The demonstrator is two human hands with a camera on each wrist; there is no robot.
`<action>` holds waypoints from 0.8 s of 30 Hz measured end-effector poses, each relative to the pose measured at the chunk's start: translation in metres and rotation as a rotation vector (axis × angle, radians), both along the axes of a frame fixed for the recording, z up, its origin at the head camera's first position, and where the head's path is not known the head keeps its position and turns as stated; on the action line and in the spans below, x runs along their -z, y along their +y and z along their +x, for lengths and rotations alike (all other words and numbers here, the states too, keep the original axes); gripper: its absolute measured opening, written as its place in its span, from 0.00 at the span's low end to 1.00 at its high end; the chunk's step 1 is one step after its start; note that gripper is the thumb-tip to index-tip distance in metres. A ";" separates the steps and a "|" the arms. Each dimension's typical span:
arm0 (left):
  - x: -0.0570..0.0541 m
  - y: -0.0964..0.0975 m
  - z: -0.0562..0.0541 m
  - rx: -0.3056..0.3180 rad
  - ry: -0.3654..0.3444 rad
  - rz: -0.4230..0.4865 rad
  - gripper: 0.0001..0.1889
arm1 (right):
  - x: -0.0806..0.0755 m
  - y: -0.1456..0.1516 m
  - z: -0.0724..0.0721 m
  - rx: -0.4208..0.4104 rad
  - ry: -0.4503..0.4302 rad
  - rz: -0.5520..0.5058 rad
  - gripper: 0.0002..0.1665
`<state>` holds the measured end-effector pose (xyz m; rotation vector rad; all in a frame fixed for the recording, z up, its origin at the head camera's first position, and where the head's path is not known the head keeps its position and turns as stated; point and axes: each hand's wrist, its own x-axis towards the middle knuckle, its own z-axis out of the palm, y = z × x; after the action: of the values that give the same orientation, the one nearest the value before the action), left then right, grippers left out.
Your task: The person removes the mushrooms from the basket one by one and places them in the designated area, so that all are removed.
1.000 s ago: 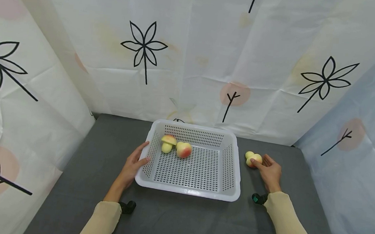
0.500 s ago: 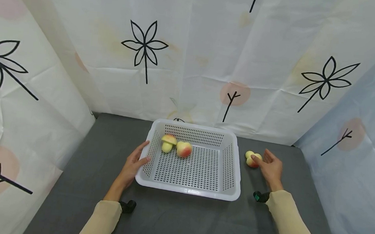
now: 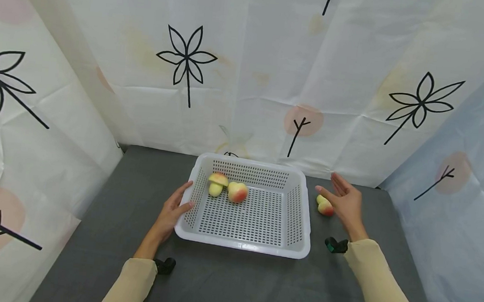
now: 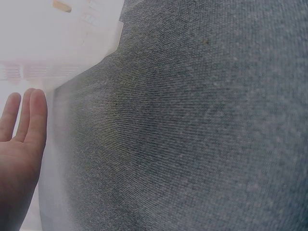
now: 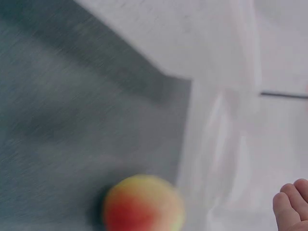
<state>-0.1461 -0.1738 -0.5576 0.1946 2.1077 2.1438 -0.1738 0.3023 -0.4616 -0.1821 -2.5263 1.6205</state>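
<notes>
My left hand rests at the left side of a white perforated plastic basket, its thumb and fingertips at the rim. In the left wrist view its fingers look straight against the pale basket wall. Inside the basket, toward the left, lie a yellow toy mushroom with a reddish cap and a similar yellow-and-red piece. Right of the basket, another yellow-and-red mushroom-like piece lies on the table. My right hand hovers just above and beside it, fingers extended, holding nothing.
A dark grey cloth covers the table. White patterned curtains rise behind and at both sides. Each wrist wears a black camera band, such as the right one.
My right hand has lifted off the piece on the table and moved up and slightly left, its fingers spreading. The piece stays in place; the left hand and basket look unmoved.
</notes>
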 end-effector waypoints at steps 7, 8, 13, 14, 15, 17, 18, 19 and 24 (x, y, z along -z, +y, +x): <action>0.000 0.000 0.000 0.000 0.000 0.004 0.34 | -0.023 -0.029 -0.003 -0.097 0.101 -0.003 0.48; 0.000 0.001 0.001 0.002 0.001 0.004 0.34 | -0.024 -0.033 -0.004 -0.112 0.115 -0.016 0.47; -0.001 0.001 0.000 0.003 0.000 0.010 0.34 | -0.027 -0.051 -0.008 -0.174 0.148 -0.052 0.45; -0.001 0.001 0.000 0.003 0.000 0.014 0.34 | -0.027 -0.054 -0.009 -0.184 0.147 -0.060 0.45; 0.000 0.001 0.000 0.001 -0.001 0.018 0.34 | -0.027 -0.058 -0.009 -0.195 0.148 -0.070 0.45; 0.000 0.001 0.000 -0.004 0.001 0.023 0.34 | -0.024 -0.066 -0.010 -0.211 0.151 -0.070 0.45; 0.000 0.001 0.000 -0.004 0.002 0.025 0.34 | -0.023 -0.070 -0.011 -0.219 0.152 -0.068 0.45; 0.000 0.001 0.000 -0.006 0.002 0.026 0.34 | -0.022 -0.074 -0.012 -0.228 0.152 -0.063 0.45; -0.001 0.000 0.000 0.000 0.001 0.029 0.34 | -0.014 -0.095 -0.015 -0.255 0.128 -0.021 0.45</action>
<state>-0.1459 -0.1733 -0.5568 0.1984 2.0779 2.1761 -0.1891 0.2077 -0.4479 0.2438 -2.5179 1.6844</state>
